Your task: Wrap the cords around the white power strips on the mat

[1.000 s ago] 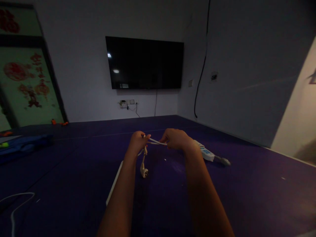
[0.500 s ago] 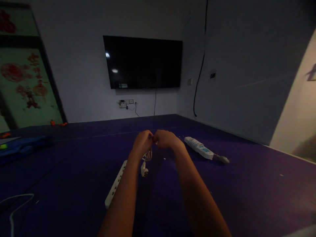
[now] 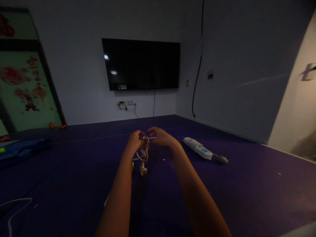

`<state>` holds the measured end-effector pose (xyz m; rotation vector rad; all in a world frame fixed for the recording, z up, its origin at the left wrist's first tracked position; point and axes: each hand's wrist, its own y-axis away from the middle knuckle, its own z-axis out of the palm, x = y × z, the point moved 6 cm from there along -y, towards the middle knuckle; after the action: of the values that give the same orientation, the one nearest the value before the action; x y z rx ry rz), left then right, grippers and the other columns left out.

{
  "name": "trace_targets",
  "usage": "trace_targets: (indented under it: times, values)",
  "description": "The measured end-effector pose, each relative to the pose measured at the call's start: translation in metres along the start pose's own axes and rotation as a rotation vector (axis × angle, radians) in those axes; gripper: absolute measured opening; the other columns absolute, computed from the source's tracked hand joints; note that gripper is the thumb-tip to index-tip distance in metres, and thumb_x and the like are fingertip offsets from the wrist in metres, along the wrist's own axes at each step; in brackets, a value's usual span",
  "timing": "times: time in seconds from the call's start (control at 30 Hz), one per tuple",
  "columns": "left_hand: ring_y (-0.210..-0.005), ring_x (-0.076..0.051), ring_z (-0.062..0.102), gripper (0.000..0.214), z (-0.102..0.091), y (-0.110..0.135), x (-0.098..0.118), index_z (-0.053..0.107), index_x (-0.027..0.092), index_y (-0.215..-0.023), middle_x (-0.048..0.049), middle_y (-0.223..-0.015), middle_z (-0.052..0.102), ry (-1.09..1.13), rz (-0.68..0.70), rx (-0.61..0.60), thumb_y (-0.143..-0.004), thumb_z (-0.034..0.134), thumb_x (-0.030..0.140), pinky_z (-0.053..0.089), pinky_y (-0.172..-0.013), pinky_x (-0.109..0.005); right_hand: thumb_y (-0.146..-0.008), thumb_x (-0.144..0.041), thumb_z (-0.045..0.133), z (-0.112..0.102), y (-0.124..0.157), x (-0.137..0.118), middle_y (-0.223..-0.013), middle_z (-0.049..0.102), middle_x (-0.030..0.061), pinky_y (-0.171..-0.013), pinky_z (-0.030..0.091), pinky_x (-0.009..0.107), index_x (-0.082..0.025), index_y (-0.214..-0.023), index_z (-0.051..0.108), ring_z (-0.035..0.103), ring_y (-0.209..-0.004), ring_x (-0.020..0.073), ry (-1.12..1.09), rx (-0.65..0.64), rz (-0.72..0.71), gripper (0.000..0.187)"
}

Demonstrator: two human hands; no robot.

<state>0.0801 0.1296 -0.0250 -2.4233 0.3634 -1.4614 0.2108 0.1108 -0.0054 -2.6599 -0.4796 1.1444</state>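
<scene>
In front of me my left hand is closed on a bundled white power cord. Close beside it, my right hand pinches a short stretch of the same cord between thumb and fingers. Loops of cord hang below the hands, and a white plug dangles at their lower end. My left forearm covers nearly all of the white power strip; only slivers of it show at the arm's edges.
A second power strip, its cord wound round it, lies to the right on the purple floor. A loose white cable is at lower left, and blue cloth beyond it. A television hangs on the far wall.
My hands have drawn slightly apart, with a stretch of cord now showing between them. The left hand moved left, and its forearm now hides most of the nearer power strip.
</scene>
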Motion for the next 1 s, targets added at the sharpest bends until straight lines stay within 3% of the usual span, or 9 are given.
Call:
trace_targets:
  times: [0.07, 0.2, 0.37, 0.5, 0.63, 0.83, 0.9, 1.0]
  values:
    - [-0.047, -0.012, 0.055, 0.019, -0.004, 0.000, -0.004, 0.058, 0.016, -0.089, 0.0036, -0.053, 0.056, 0.041, -0.017, -0.001, -0.071, 0.063, 0.014, 0.039, -0.047, -0.020, -0.057, -0.022, 0.080, -0.003, 0.002, -0.005, -0.108, 0.064, 0.0109, -0.075, 0.048, 0.026, -0.013, -0.120, 0.055, 0.062, -0.091, 0.0169, -0.048, -0.038, -0.067, 0.068]
    - [-0.040, -0.009, 0.049, 0.017, -0.009, 0.002, -0.006, 0.057, 0.015, -0.089, 0.0061, -0.049, 0.052, 0.111, -0.050, -0.007, -0.073, 0.061, 0.015, 0.036, -0.043, -0.019, -0.065, -0.021, 0.075, -0.015, 0.009, -0.012, -0.105, 0.067, 0.0118, -0.081, 0.048, 0.030, -0.012, -0.107, 0.065, 0.063, -0.093, 0.0189, -0.048, -0.072, -0.153, 0.044]
    - [-0.040, -0.009, 0.051, 0.012, -0.008, 0.001, -0.007, 0.057, 0.015, -0.086, 0.0046, -0.049, 0.054, 0.157, -0.099, -0.036, -0.074, 0.061, 0.017, 0.038, -0.043, -0.019, -0.067, -0.013, 0.071, -0.024, 0.016, -0.014, -0.092, 0.072, 0.0078, -0.076, 0.050, 0.028, -0.014, -0.098, 0.069, 0.065, -0.081, 0.0153, -0.054, -0.105, -0.156, 0.031]
    - [-0.040, -0.009, 0.050, 0.020, -0.006, -0.003, -0.010, 0.058, 0.015, -0.081, 0.0044, -0.048, 0.053, 0.163, -0.101, -0.051, -0.074, 0.065, 0.033, 0.036, -0.043, -0.020, -0.063, -0.012, 0.073, -0.023, 0.014, -0.014, -0.085, 0.072, 0.0065, -0.071, 0.050, 0.025, -0.014, -0.088, 0.072, 0.065, -0.076, 0.0143, 0.001, -0.085, -0.162, 0.025]
    - [-0.044, -0.011, 0.052, 0.043, -0.004, -0.001, -0.007, 0.058, 0.015, -0.087, 0.0040, -0.051, 0.054, 0.166, -0.064, -0.087, -0.063, 0.072, 0.049, 0.038, -0.044, -0.022, -0.057, -0.012, 0.076, -0.021, 0.009, -0.013, -0.079, 0.072, 0.0062, -0.063, 0.048, 0.023, -0.013, -0.084, 0.073, 0.064, -0.072, 0.0148, 0.074, -0.032, -0.142, 0.027]
    - [-0.050, -0.014, 0.055, 0.067, -0.003, 0.002, 0.001, 0.056, 0.015, -0.096, 0.0019, -0.059, 0.058, 0.042, -0.043, -0.079, -0.045, 0.083, 0.047, 0.038, -0.045, -0.022, -0.060, -0.005, 0.069, -0.013, 0.007, -0.011, -0.072, 0.071, 0.0067, -0.062, 0.048, 0.023, -0.010, -0.082, 0.073, 0.065, -0.070, 0.0161, 0.109, -0.010, -0.064, 0.023]
    - [-0.051, -0.014, 0.055, 0.064, -0.002, 0.002, 0.002, 0.055, 0.015, -0.095, 0.0014, -0.060, 0.059, 0.036, -0.037, -0.082, -0.047, 0.082, 0.048, 0.038, -0.046, -0.022, -0.057, -0.005, 0.072, -0.011, 0.007, -0.012, -0.078, 0.071, 0.0074, -0.066, 0.049, 0.024, -0.010, -0.087, 0.072, 0.065, -0.075, 0.0173, 0.110, -0.032, -0.093, 0.031]
    - [-0.052, -0.013, 0.055, 0.060, -0.002, 0.004, 0.004, 0.055, 0.015, -0.093, 0.0016, -0.061, 0.058, 0.048, -0.021, -0.106, -0.049, 0.080, 0.048, 0.038, -0.046, -0.023, -0.051, -0.007, 0.078, -0.012, 0.008, -0.011, -0.098, 0.069, 0.0109, -0.073, 0.050, 0.027, -0.011, -0.108, 0.066, 0.064, -0.083, 0.0188, 0.082, -0.061, -0.134, 0.059]
